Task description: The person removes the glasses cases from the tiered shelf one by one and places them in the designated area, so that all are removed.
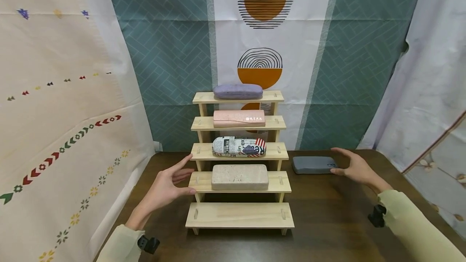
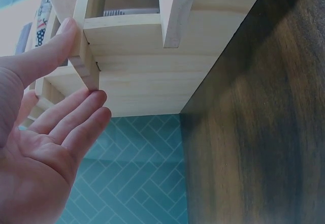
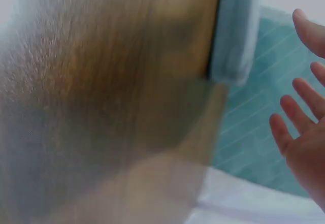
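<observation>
A stepped wooden display stand (image 1: 238,215) stands in the middle of the table. My left hand (image 1: 168,185) grips the left end of its second-lowest board; in the left wrist view the thumb (image 2: 63,33) and fingers (image 2: 84,115) meet that board's edge. To the right of the stand a grey-blue glasses case (image 1: 311,165) lies flat on the table. My right hand (image 1: 354,169) is at the case's right end with thumb and fingers spread. In the right wrist view a gap separates the right hand (image 3: 307,127) from the case (image 3: 234,36).
Going up the stand's boards are a beige case (image 1: 239,177), a newspaper-print case (image 1: 239,147), a pink case (image 1: 238,118) and a lavender case (image 1: 238,91). Brown table (image 1: 327,221) surrounds the stand. Patterned cloths (image 1: 164,51) hang behind and at both sides.
</observation>
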Available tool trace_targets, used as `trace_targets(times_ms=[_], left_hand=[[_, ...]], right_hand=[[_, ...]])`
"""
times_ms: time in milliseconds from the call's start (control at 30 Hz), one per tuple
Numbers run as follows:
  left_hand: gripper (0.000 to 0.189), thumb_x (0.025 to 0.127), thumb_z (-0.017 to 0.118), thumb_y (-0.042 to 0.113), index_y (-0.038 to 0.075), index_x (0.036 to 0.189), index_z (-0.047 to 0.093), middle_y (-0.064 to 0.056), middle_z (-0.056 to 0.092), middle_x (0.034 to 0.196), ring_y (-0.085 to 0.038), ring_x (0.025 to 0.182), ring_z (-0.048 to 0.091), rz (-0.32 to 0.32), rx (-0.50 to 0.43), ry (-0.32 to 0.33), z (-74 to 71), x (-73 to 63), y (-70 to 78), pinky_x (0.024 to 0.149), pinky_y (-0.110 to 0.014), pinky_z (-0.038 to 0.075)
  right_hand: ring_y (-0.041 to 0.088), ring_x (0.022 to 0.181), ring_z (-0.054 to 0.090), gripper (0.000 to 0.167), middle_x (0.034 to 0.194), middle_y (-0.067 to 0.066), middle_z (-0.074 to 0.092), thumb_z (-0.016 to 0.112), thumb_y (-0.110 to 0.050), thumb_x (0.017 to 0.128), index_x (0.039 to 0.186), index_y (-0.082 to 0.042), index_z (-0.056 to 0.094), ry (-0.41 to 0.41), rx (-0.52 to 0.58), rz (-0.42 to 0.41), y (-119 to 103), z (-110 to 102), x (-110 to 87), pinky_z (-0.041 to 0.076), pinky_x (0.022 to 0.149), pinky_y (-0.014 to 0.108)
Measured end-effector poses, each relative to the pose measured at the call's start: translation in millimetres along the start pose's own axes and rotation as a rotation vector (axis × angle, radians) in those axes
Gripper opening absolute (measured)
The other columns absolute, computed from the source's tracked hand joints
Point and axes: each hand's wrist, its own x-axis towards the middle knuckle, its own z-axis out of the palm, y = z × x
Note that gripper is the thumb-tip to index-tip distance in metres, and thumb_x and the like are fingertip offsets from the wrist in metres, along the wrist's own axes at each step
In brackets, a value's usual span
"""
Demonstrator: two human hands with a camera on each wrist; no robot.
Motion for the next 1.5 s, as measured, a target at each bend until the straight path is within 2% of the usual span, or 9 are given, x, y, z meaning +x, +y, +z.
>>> trace_targets(times_ms=[200, 433, 600, 733, 1100, 1200, 1300, 1400, 1500], left_hand=[[0.104, 0.076, 0.097, 0.012, 0.025, 0.164, 0.042, -0.021, 0.067, 0.135, -0.036, 0.124, 0.067, 0.001, -0.004, 0.001, -0.5, -1.4, -1.0, 0.101, -0.055, 0.055], [0.105, 0.076, 0.096, 0.011, 0.025, 0.165, 0.041, -0.022, 0.066, 0.137, -0.035, 0.124, 0.067, 0.005, 0.015, 0.002, -1.4, -1.5, -1.7, 0.1, -0.048, 0.056], [0.105, 0.076, 0.097, 0.01, 0.025, 0.164, 0.041, -0.022, 0.066, 0.136, -0.035, 0.124, 0.067, -0.006, 0.006, 0.001, -0.9, -1.7, -1.4, 0.101, -0.048, 0.056], [0.105, 0.076, 0.097, 0.01, 0.025, 0.164, 0.042, -0.023, 0.067, 0.136, -0.035, 0.124, 0.067, -0.006, 0.006, 0.002, -0.4, -2.1, -1.3, 0.101, -0.048, 0.056], [0.105, 0.076, 0.097, 0.01, 0.024, 0.164, 0.042, -0.024, 0.066, 0.136, -0.035, 0.124, 0.067, 0.009, 0.001, 0.003, 0.6, -1.1, -1.8, 0.101, -0.047, 0.056], [0.105, 0.076, 0.096, 0.009, 0.024, 0.164, 0.041, -0.024, 0.066, 0.137, -0.035, 0.124, 0.067, 0.013, 0.007, 0.005, 0.4, -0.9, -1.7, 0.1, -0.047, 0.057], [0.105, 0.076, 0.096, 0.008, 0.024, 0.164, 0.041, -0.023, 0.066, 0.136, -0.036, 0.124, 0.067, 0.015, 0.013, 0.006, 0.2, -0.9, -1.6, 0.1, -0.047, 0.057], [0.105, 0.076, 0.096, 0.008, 0.024, 0.164, 0.041, -0.023, 0.066, 0.136, -0.036, 0.124, 0.067, 0.012, 0.01, 0.006, 0.3, -1.0, -1.4, 0.1, -0.047, 0.057], [0.105, 0.076, 0.096, 0.009, 0.024, 0.164, 0.041, -0.024, 0.066, 0.137, -0.035, 0.124, 0.067, 0.009, 0.007, 0.005, 0.3, -0.7, -0.8, 0.1, -0.047, 0.057]], right_hand=[[0.055, 0.136, 0.045, 0.076, 0.15, 0.03, 0.051, 0.089, -0.017, 0.087, 0.15, 0.003, 0.051, 0.041, -0.05, -0.087, -39.5, 1.3, -11.7, 0.039, 0.102, 0.077], [0.049, 0.128, 0.052, 0.073, 0.145, 0.024, 0.055, 0.092, -0.017, 0.084, 0.146, -0.003, 0.057, 0.088, -0.091, -0.174, -79.3, 12.5, -28.2, 0.046, 0.095, 0.072], [0.034, 0.113, 0.062, 0.072, 0.135, 0.013, 0.065, 0.095, -0.017, 0.08, 0.143, -0.006, 0.062, 0.151, -0.095, -0.225, -103.0, 23.6, -41.8, 0.053, 0.091, 0.057], [0.025, 0.11, 0.063, 0.069, 0.131, 0.006, 0.068, 0.095, -0.019, 0.081, 0.141, -0.01, 0.064, 0.188, -0.082, -0.248, -120.3, 32.9, -50.5, 0.054, 0.089, 0.044], [0.021, 0.107, 0.063, 0.061, 0.123, -0.008, 0.068, 0.095, -0.012, 0.079, 0.134, -0.015, 0.069, 0.256, -0.006, -0.255, -158.9, 62.2, -65.6, 0.047, 0.091, 0.024], [0.02, 0.109, 0.063, 0.061, 0.125, -0.009, 0.067, 0.095, -0.012, 0.078, 0.133, -0.016, 0.069, 0.244, 0.006, -0.266, -167.6, 68.7, -64.0, 0.05, 0.092, 0.027], [0.019, 0.111, 0.064, 0.061, 0.128, -0.006, 0.067, 0.095, -0.013, 0.079, 0.134, -0.015, 0.069, 0.222, 0.011, -0.258, -175.9, 75.0, -59.9, 0.054, 0.092, 0.04], [0.023, 0.117, 0.064, 0.062, 0.133, 0.0, 0.066, 0.094, -0.017, 0.081, 0.136, -0.013, 0.068, 0.196, 0.014, -0.251, -184.4, 81.1, -54.1, 0.056, 0.093, 0.052], [0.028, 0.121, 0.064, 0.063, 0.136, 0.004, 0.065, 0.093, -0.019, 0.083, 0.139, -0.01, 0.066, 0.172, 0.039, -0.251, -192.8, 87.0, -46.2, 0.055, 0.095, 0.057]])
